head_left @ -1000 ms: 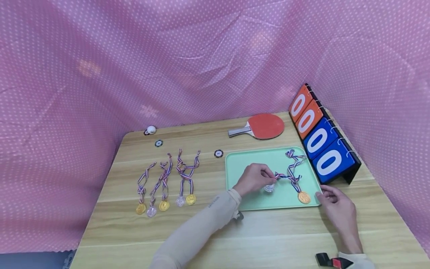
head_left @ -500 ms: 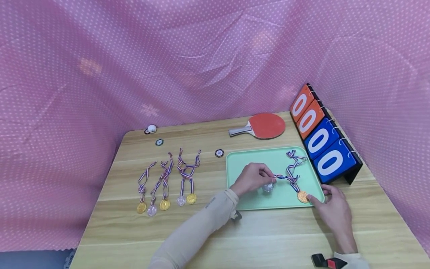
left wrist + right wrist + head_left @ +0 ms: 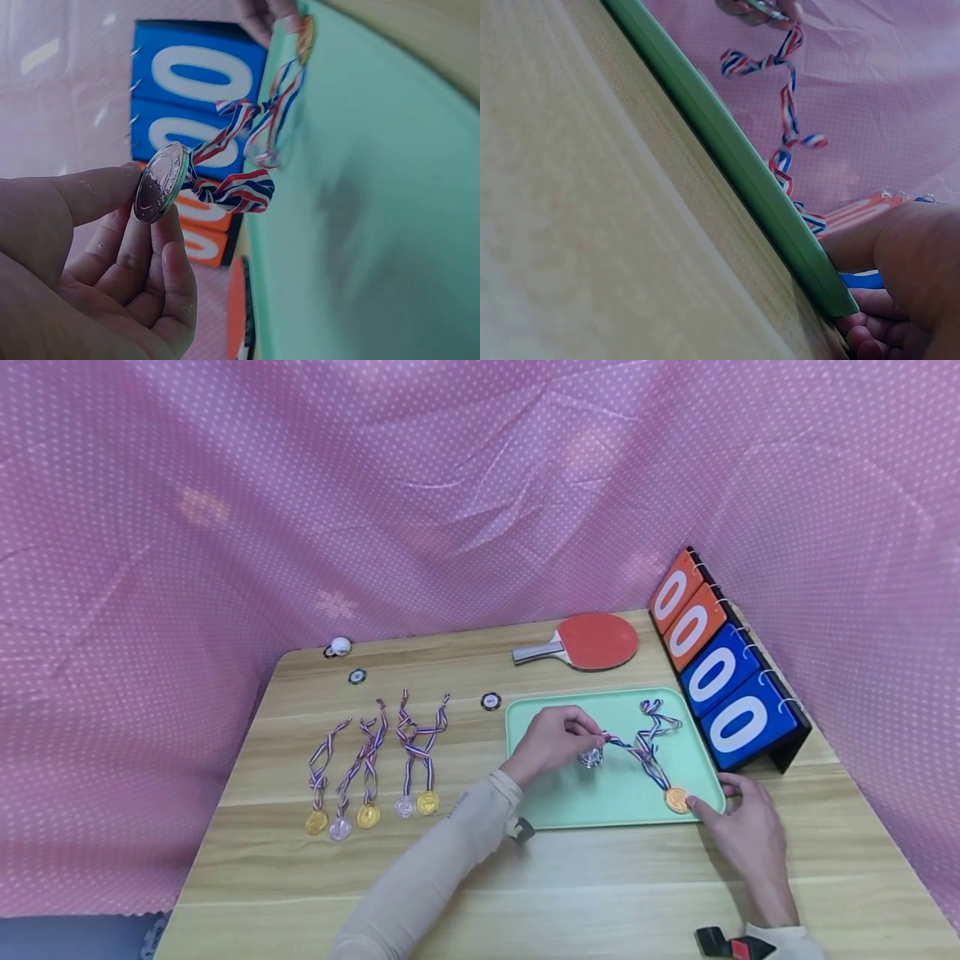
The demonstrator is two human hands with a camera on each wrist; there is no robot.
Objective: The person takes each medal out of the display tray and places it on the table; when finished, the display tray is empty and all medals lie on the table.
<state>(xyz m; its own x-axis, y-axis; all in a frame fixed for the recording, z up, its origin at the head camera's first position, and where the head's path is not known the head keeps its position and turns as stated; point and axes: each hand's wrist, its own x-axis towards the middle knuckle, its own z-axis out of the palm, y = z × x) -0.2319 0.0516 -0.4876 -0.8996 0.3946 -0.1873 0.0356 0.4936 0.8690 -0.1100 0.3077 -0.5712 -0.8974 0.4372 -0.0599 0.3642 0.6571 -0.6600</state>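
Observation:
My left hand [image 3: 555, 739] pinches a silver medal [image 3: 163, 182] between thumb and fingers, above the green tray [image 3: 600, 810]. Its striped red, white and blue ribbon runs, tangled, towards the ribbon [image 3: 651, 760] of a bronze medal [image 3: 677, 800], which lies near the tray's front right corner. At that corner my right hand [image 3: 750, 827] grips the tray, its thumb over the rim [image 3: 727, 150] and on the bronze medal's edge, its other fingers curled at the outside. In the right wrist view, the tray wall hides the bronze medal.
Several gold and silver medals [image 3: 367, 816] with knotted ribbons lie in a row to the left. Behind the tray lie a red table tennis bat [image 3: 597, 642] and a chip [image 3: 491, 701]. A flip scoreboard [image 3: 720, 668] stands close along the tray's right side.
My left hand has moved up and left with the silver medal, drawing its ribbon along. The right hand's thumb has come from the tray's edge onto the bronze medal.

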